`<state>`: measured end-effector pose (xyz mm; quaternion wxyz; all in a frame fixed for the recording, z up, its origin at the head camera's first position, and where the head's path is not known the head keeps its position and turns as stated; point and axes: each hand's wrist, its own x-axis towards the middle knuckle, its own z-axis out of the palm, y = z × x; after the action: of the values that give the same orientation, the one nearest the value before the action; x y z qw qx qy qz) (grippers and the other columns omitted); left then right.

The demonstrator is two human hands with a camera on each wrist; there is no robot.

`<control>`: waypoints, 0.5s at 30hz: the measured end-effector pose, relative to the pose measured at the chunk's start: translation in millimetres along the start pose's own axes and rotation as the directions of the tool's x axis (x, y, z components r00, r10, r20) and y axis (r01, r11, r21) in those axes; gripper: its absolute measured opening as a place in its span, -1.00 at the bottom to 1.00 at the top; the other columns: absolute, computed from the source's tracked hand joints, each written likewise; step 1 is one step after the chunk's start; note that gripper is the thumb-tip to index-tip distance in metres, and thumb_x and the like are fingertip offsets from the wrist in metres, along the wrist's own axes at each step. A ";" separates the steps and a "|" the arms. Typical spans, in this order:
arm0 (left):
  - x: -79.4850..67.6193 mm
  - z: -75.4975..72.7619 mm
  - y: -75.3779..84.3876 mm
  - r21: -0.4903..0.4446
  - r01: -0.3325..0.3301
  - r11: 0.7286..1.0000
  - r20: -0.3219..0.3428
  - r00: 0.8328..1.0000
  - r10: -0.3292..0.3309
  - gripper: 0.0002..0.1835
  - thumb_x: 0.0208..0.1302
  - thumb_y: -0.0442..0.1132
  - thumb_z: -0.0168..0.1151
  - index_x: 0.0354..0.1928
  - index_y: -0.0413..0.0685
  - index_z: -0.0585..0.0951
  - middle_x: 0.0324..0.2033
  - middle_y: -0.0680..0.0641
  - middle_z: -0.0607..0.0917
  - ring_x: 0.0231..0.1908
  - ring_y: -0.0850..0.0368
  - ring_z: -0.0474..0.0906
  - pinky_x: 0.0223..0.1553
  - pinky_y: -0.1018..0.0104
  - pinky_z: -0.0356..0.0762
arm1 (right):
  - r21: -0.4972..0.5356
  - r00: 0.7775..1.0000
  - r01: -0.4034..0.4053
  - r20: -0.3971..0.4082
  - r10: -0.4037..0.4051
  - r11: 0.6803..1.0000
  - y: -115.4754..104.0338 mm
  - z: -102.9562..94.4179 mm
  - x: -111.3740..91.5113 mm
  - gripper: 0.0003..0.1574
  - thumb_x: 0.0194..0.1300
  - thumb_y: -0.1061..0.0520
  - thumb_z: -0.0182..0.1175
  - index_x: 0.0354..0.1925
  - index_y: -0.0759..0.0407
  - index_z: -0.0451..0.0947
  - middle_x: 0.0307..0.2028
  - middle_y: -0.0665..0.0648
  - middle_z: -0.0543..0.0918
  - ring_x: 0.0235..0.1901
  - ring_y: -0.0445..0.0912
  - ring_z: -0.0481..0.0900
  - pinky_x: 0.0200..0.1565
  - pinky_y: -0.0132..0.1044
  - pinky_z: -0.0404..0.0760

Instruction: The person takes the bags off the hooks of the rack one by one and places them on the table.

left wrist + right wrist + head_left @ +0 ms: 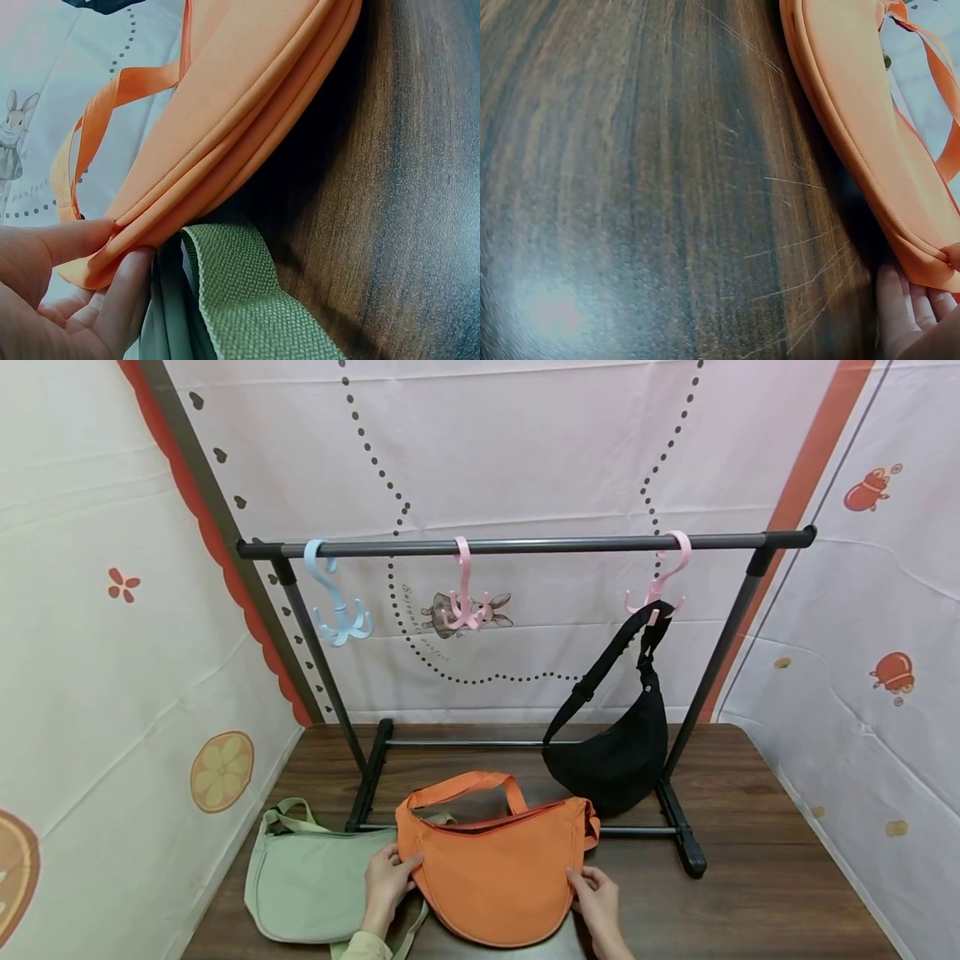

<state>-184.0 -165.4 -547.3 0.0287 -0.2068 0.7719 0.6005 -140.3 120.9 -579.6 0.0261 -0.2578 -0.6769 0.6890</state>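
An orange shoulder bag point(495, 877) faces me at the front of the table, its strap looped up over the top. My left hand point(388, 881) pinches the bag's left edge between thumb and fingers, as the left wrist view shows with the hand point(82, 285) at the bag's corner. At the opposite edge, my right hand point(597, 902) pinches the bag; in the right wrist view its fingers point(900, 307) lie under the corner. A light green bag point(315, 881) lies just left of the orange one, partly behind my left hand, with its green woven strap point(247, 292) below the orange corner.
A black rack's top bar point(555, 545) spans the wooden table point(780, 860). From it hang a blue hook point(337, 602), a pink hook point(465, 593) and another pink hook point(667, 572) bearing a black bag point(622, 760). Printed cloth point(525, 443) surrounds the table.
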 end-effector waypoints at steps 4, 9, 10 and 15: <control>0.5 0.0 0.4 0.010 0.004 1.000 -0.009 1.000 -0.004 -0.64 0.04 -0.37 0.27 -0.10 -0.39 0.50 -0.36 -0.20 0.67 -0.54 0.22 0.55 -0.61 0.32 0.55 | -0.024 1.000 0.005 0.008 -0.005 1.000 -2.3 -0.6 -0.7 -0.70 0.17 0.18 0.16 -0.25 0.46 0.48 -0.57 -0.01 0.57 -0.55 -0.24 0.51 -0.53 -0.35 0.58; 0.1 -1.4 0.8 0.045 0.006 0.999 -0.006 1.000 -0.006 -0.60 0.05 -0.35 0.27 -0.05 -0.41 0.48 -0.32 -0.24 0.66 -0.53 0.21 0.56 -0.59 0.31 0.55 | -0.062 1.000 0.017 0.022 -0.016 0.998 -6.0 -2.6 -2.2 -0.62 0.18 0.16 0.16 -0.18 0.49 0.44 -0.52 0.03 0.59 -0.53 -0.22 0.52 -0.49 -0.30 0.60; -0.2 -2.3 1.2 0.053 0.004 0.999 -0.003 1.000 -0.004 -0.57 0.05 -0.34 0.27 -0.03 -0.43 0.47 -0.31 -0.26 0.66 -0.52 0.20 0.56 -0.58 0.31 0.56 | -0.072 0.999 0.025 0.026 -0.023 0.997 -6.8 -3.5 -2.5 -0.60 0.19 0.16 0.16 -0.14 0.50 0.42 -0.49 0.08 0.61 -0.51 -0.20 0.53 -0.47 -0.28 0.61; -3.4 -11.2 8.0 0.104 -0.036 0.994 0.037 0.999 0.033 -0.42 0.08 -0.29 0.26 0.07 -0.55 0.33 -0.21 -0.40 0.60 -0.42 0.04 0.60 -0.48 0.22 0.59 | -0.169 0.998 0.047 0.044 -0.040 0.984 -14.6 -12.8 -3.3 -0.34 0.20 0.10 0.17 0.10 0.52 0.25 -0.18 0.40 0.58 -0.33 -0.02 0.61 -0.35 -0.12 0.62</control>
<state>-181.4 -173.4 -535.9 0.0426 -0.1810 0.8052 0.5630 -137.0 132.6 -564.1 0.0054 -0.2303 -0.7390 0.6331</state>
